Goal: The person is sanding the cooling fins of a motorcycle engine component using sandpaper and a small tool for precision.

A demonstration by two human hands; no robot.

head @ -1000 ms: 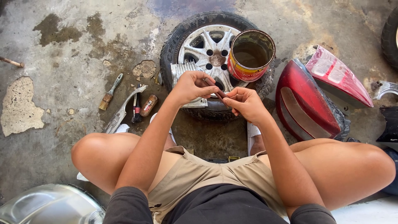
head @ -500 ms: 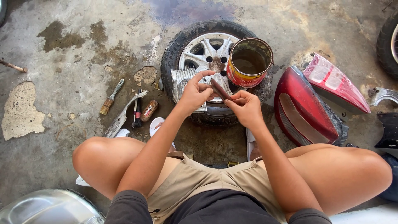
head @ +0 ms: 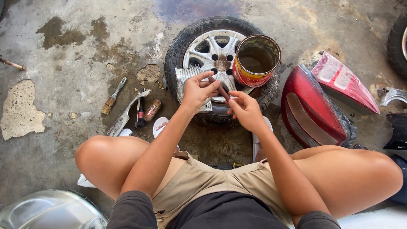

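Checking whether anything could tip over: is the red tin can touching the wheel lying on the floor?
Touching. The head view shows the red tin can standing on the wheel, its base resting against the rim's spokes and the tyre's inner edge, with no gap visible beneath it.

A paintbrush (head: 111,98) and red tail lights (head: 316,108) lie on stained concrete (head: 63,55).

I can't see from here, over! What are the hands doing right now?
Left hand and right hand both pinch a small dark red stick. Held over the wheel, beside the rusty can. Nothing in the way.
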